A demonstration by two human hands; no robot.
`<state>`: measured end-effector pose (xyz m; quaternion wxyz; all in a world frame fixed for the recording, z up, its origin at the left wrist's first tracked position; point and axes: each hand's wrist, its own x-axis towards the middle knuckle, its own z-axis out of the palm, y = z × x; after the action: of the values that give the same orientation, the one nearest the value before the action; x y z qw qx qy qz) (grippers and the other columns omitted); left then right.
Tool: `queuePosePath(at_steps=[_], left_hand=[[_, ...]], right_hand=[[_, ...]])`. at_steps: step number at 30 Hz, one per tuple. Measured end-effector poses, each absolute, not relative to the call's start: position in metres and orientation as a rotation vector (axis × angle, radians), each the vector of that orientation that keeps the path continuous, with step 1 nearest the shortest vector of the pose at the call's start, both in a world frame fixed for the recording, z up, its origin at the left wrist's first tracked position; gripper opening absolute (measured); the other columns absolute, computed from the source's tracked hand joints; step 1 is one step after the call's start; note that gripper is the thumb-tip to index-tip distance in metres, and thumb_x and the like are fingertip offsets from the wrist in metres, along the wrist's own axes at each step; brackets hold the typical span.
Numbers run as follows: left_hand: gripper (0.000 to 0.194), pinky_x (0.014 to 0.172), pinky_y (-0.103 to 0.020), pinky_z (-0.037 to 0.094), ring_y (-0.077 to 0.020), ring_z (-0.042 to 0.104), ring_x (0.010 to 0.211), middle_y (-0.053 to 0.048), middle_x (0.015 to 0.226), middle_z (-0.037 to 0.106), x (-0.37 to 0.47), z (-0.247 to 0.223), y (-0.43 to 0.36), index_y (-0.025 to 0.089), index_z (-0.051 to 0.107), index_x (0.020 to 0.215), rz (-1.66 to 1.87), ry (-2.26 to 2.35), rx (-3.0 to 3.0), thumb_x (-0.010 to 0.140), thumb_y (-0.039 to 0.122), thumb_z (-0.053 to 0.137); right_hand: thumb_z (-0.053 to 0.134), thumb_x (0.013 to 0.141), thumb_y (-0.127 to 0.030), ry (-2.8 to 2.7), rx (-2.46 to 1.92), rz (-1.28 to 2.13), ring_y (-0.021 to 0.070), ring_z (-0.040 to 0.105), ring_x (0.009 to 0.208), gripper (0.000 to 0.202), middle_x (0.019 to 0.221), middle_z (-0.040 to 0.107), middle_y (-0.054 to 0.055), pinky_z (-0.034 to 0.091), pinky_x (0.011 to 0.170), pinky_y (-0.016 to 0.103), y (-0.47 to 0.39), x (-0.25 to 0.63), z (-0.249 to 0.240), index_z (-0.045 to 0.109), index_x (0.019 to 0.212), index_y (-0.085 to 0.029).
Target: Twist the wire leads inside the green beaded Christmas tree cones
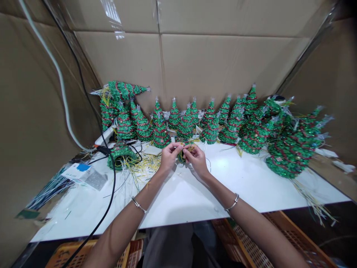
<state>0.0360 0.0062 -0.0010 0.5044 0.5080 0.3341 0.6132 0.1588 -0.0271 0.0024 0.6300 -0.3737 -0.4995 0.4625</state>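
Note:
My left hand (169, 155) and my right hand (196, 159) meet over the middle of the white table. Their fingertips are pinched together on thin yellow wires (190, 148). Just beneath and between them shows part of a green tinsel piece (181, 158), mostly covered by my fingers. Right behind my hands stands a small green Christmas tree (186, 125) with red garland. To the left, another tree lies on its side, its hollow base (122, 160) facing me and wires spilling out.
Decorated trees (142, 126) line the cardboard wall, with a dense cluster (290, 152) at right. Cut wire bits (149, 163) are scattered left of my hands. A black cable (113, 175) hangs across the left side, near a small white box (76, 171). Orange crates (290, 234) sit below the table.

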Motion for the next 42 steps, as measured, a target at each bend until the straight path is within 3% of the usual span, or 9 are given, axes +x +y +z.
queuePosePath(at_steps=[8, 18, 30, 38, 42], left_hand=[[0.025, 0.084, -0.03, 0.051, -0.0159, 0.068, 0.086, -0.004, 0.091, 0.074, 0.0389, -0.0045, 0.0067, 0.019, 0.07, 0.079, 1.476, 0.79, 1.224, 0.071, 0.041, 0.079], [0.02, 0.095, -0.035, 0.048, -0.0194, 0.066, 0.101, -0.006, 0.098, 0.074, 0.0363, -0.0076, 0.0104, 0.02, 0.071, 0.082, 1.453, 0.731, 1.287, 0.074, 0.037, 0.078], [0.024, 0.092, -0.036, 0.049, -0.0208, 0.067, 0.096, -0.006, 0.093, 0.074, 0.036, -0.0049, 0.0103, 0.021, 0.073, 0.08, 1.472, 0.775, 1.305, 0.07, 0.041, 0.08], [0.023, 0.094, -0.034, 0.048, -0.0208, 0.065, 0.102, -0.008, 0.103, 0.073, 0.0334, -0.0096, 0.015, 0.019, 0.075, 0.086, 1.409, 0.749, 1.364, 0.075, 0.04, 0.076], [0.027, 0.087, -0.031, 0.05, -0.0184, 0.066, 0.093, -0.007, 0.097, 0.073, 0.0332, -0.0113, 0.0156, 0.019, 0.074, 0.086, 1.411, 0.779, 1.27, 0.072, 0.041, 0.078]], right_hand=[[0.071, 0.078, -0.042, -1.139, -0.822, 1.052, 0.008, 0.05, 0.048, 0.028, 0.061, 0.059, -0.004, 0.04, 0.046, 0.021, -0.0274, 0.159, 0.0023, 0.06, 0.089, -0.019], [0.072, 0.077, -0.043, -1.128, -0.836, 1.059, 0.0084, 0.051, 0.049, 0.029, 0.061, 0.059, -0.004, 0.042, 0.046, 0.021, -0.0273, 0.1595, 0.0027, 0.062, 0.088, -0.018], [0.072, 0.078, -0.04, -1.113, -0.807, 1.071, 0.008, 0.051, 0.049, 0.026, 0.061, 0.06, -0.004, 0.041, 0.045, 0.02, -0.0283, 0.1589, 0.0036, 0.063, 0.087, -0.018], [0.075, 0.075, -0.04, -1.104, -0.803, 1.081, 0.0085, 0.051, 0.048, 0.027, 0.059, 0.06, -0.004, 0.041, 0.045, 0.02, -0.0264, 0.16, 0.0032, 0.062, 0.084, -0.018], [0.076, 0.074, -0.039, -1.113, -0.785, 1.124, 0.0088, 0.054, 0.05, 0.026, 0.063, 0.064, -0.002, 0.042, 0.047, 0.02, -0.0231, 0.1629, 0.0004, 0.064, 0.085, -0.018]])
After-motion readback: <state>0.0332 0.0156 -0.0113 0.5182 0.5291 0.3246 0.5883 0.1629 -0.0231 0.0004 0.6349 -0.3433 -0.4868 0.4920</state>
